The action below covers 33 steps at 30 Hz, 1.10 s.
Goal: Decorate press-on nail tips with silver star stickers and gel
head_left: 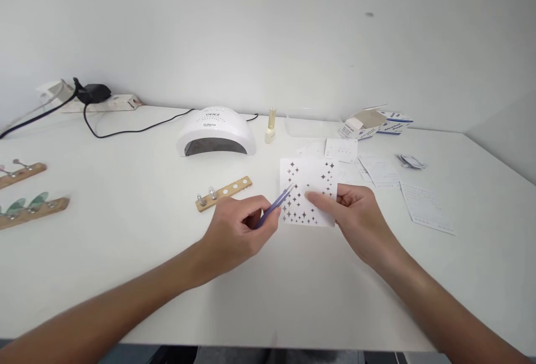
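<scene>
Pinched in my left hand (240,227) is a pair of purple tweezers (270,209), its tips lying over the left part of a white sticker sheet (302,171). Dark four-pointed stars of several sizes are scattered on that sheet. My right hand (355,216) holds the sheet by its right side, thumb across the front and fingers behind it. Whether the tips grip a star is too small to tell. Left of the sheet, a wooden strip (218,199) with white dots and nail tips on small stands (213,192) rests on the table.
Behind stand a white nail lamp (215,129) and a nail polish bottle (271,127). Opened boxes (364,123), paper sheets (425,207) and small scraps (411,161) lie at right. Two more wooden strips (36,213) are far left, near a black cable (125,132) and power strip (121,103).
</scene>
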Tool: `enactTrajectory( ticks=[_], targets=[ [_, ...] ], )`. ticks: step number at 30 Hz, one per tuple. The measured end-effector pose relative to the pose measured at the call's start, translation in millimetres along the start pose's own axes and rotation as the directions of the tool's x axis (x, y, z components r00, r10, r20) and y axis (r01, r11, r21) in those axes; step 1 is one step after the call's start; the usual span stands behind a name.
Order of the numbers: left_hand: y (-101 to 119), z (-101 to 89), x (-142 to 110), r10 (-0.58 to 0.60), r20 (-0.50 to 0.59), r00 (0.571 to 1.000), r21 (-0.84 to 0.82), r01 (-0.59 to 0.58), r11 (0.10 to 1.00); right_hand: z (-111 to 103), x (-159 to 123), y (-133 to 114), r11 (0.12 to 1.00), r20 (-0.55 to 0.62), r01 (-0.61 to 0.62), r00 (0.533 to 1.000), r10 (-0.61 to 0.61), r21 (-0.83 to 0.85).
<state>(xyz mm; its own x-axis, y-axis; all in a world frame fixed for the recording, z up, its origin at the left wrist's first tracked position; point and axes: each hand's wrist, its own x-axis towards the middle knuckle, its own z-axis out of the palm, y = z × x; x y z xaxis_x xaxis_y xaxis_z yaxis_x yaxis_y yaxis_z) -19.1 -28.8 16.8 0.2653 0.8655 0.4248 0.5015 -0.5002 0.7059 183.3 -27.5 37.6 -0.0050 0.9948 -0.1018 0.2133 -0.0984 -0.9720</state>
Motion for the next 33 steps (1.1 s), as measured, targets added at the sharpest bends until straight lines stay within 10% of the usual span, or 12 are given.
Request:
enactTrajectory(
  ticks=[33],
  targets=[
    [-0.1,-2.0,2.3,-0.020,0.221,0.975,0.019,0.016,1.000,-1.9,-2.7,3.5,0.996,0.017,-0.073,0.997,0.073,0.041]
  ],
)
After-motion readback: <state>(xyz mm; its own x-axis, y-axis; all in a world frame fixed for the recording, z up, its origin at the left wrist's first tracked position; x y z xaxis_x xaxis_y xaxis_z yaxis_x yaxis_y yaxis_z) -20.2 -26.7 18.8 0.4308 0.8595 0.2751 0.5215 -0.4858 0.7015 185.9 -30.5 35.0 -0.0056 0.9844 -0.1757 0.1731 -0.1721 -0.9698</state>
